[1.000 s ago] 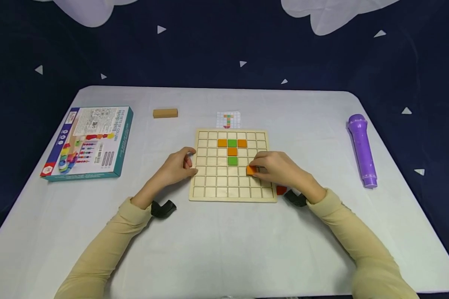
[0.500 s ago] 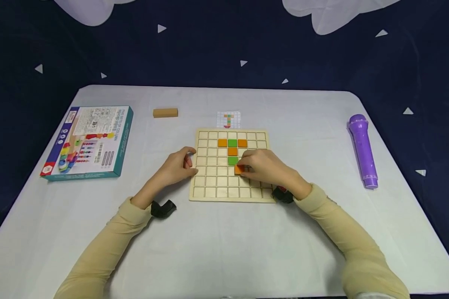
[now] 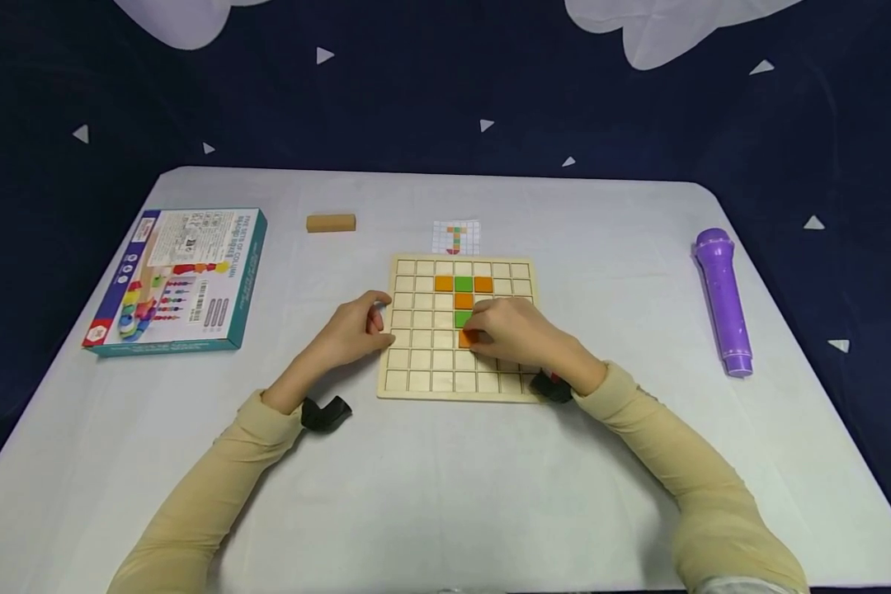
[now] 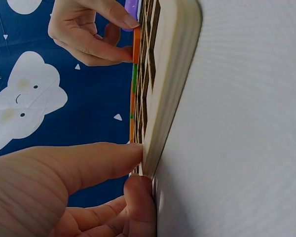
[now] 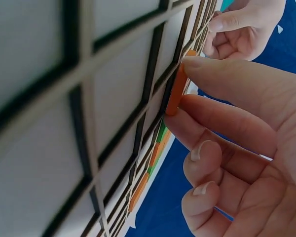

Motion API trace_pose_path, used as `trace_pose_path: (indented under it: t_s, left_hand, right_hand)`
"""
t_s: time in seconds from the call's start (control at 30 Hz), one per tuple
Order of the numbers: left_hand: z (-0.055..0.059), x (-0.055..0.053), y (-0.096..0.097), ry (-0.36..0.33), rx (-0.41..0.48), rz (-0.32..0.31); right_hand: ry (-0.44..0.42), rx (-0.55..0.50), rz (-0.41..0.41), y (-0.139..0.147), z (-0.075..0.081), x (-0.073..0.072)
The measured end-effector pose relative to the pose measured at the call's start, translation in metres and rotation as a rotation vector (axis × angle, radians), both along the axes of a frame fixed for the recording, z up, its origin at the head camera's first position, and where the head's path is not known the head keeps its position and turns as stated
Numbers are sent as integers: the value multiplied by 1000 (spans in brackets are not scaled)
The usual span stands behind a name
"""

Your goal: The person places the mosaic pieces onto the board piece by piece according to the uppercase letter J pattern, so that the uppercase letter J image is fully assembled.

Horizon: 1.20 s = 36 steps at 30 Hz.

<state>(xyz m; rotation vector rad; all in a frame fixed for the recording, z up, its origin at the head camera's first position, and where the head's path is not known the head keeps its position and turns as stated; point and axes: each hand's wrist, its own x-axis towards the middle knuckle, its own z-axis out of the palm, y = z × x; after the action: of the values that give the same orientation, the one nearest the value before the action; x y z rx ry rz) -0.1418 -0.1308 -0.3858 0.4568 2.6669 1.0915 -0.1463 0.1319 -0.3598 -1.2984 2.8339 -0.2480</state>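
Note:
A light wooden grid board (image 3: 421, 381) lies on the table. Orange and green square tiles sit in its cells, in a short row with a column below, among them a green tile (image 3: 464, 284). My right hand (image 3: 516, 334) pinches an orange square tile (image 5: 176, 91) between thumb and fingers, just below the column's lower green tile (image 3: 461, 318). In the right wrist view this tile stands proud of the grid. At the board's left edge, my left hand (image 3: 347, 332) holds the rim with thumb and curled fingers; the thumb (image 4: 101, 160) touches the rim.
A small pattern card (image 3: 456, 237) lies behind the board. Further left are a tan block (image 3: 331, 223) and a boxed toy set (image 3: 186, 276). On the right lies a purple cylinder (image 3: 723, 301). Something red shows partly behind the black right wrist strap (image 3: 551, 386).
My right hand has moved left across the board with the orange tile, from right of the column to just below its lower green tile. My left hand has stayed at the rim.

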Motion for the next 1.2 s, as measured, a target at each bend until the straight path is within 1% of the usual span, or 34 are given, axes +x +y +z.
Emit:
trace_pose_path:
  t_s: [0.17,0.37,0.57,0.7,0.87,1.03,1.2]
  left_hand:
    - [0,0,0,-7,1,5]
    - [-1,0,0,-7,6,5]
    - [-2,-1,-1,-17,8,6]
    - [-1,-1,0,-16,10,8]
    - [-2,-1,0,-11,10,4]
    - [-2,-1,0,-10,2,5]
    - [-1,-1,0,-13,-3,9]
  right_hand:
    - [-6,1,-12,-2,0,0]
    - [-30,-22,-17,-4,0,1]
    - [-46,-25,-11,-6,0,1]
    - [-32,-43,-4,-5,1,1]
    - [0,-77,-6,3,2,2]
    - [26,-105,-21,15,5,7]
    - [40,-109,-56,29,7,13]
